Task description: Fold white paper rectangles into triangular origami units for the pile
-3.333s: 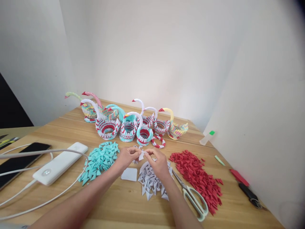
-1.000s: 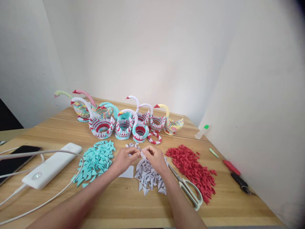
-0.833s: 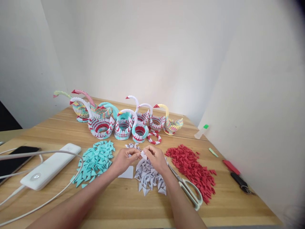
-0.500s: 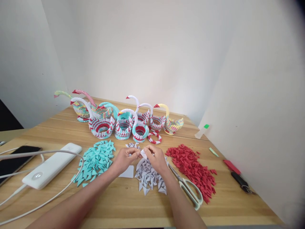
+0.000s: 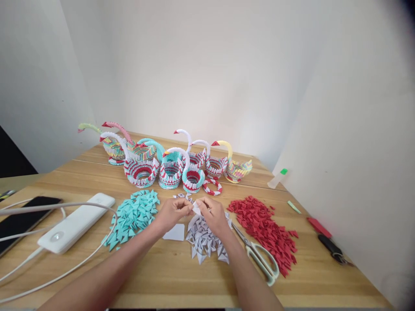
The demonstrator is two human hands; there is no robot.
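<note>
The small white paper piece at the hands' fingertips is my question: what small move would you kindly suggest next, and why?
I would probably crease the small white paper piece with the right hand while the left hand steadies it: both hands pinch it, and folded pale grey-white paper triangles lie nearby.

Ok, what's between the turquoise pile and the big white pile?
The head view shows a white card there, plus the left hand and its forearm.
</note>
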